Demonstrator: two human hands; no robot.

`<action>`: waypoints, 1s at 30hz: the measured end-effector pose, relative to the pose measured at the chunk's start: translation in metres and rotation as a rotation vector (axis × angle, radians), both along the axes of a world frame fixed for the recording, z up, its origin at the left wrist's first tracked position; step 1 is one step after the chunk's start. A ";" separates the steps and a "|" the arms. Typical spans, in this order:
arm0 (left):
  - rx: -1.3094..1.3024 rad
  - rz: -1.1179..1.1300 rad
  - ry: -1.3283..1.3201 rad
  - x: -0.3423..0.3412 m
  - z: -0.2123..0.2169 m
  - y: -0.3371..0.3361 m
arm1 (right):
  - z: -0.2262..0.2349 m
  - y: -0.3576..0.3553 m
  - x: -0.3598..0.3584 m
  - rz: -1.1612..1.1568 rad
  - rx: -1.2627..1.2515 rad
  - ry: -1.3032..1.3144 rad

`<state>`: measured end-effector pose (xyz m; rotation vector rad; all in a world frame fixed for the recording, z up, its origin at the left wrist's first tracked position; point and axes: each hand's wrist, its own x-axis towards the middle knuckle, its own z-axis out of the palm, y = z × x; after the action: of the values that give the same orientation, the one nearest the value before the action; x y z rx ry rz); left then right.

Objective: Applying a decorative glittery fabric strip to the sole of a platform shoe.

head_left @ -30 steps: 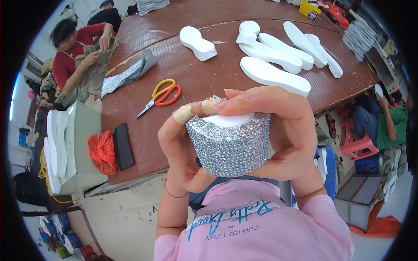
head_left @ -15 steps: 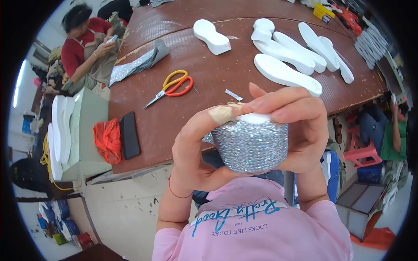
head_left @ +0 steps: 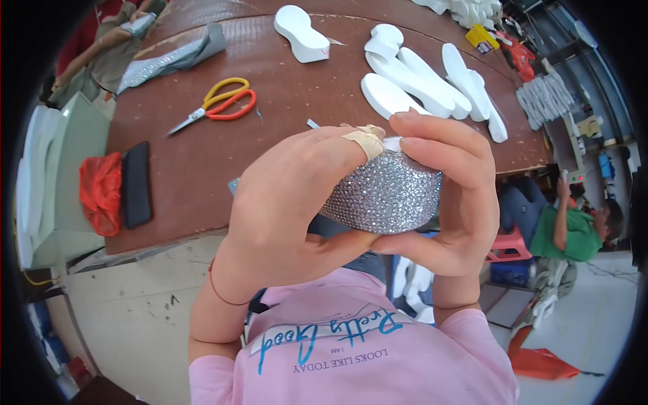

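1. The scissors (head_left: 214, 104) lie in full view on the brown table (head_left: 182, 162).
2. To the right of the scissors and nearer the wearer, a glittering silver-covered sole (head_left: 388, 192) is held up; the left hand hides its left end.
3. The left hand (head_left: 287, 196) grips it, thumb beneath, a taped finger on top.
4. The right hand (head_left: 462, 185) grips the other end, thumb beneath, fingertips covering much of its white top.
5. Below the scissors, a shiny sliver (head_left: 233, 185) shows behind the left hand; it may be the covering's loose end.
6. Right of the scissors, white soles (head_left: 422, 84) overlap, the nearest partly hidden by the right hand.
7. Beyond the scissors, upper left, a co-worker (head_left: 101, 44) is cut off, head out of view.
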<state>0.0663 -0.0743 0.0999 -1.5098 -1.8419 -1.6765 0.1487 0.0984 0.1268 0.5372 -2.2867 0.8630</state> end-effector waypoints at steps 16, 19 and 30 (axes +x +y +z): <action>0.272 -0.057 -0.231 -0.014 -0.060 0.027 | -0.026 0.018 -0.011 0.017 -0.110 -0.047; 0.222 -0.011 -0.094 -0.016 -0.063 0.023 | -0.025 0.018 -0.014 -0.005 -0.118 -0.046; 0.247 0.027 -0.123 -0.003 -0.060 0.019 | -0.012 0.016 -0.008 0.124 -0.010 -0.062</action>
<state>0.0638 -0.0551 0.0400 -1.3032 -1.6294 -1.9401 0.1407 0.1145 0.1148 0.6619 -2.3231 0.9629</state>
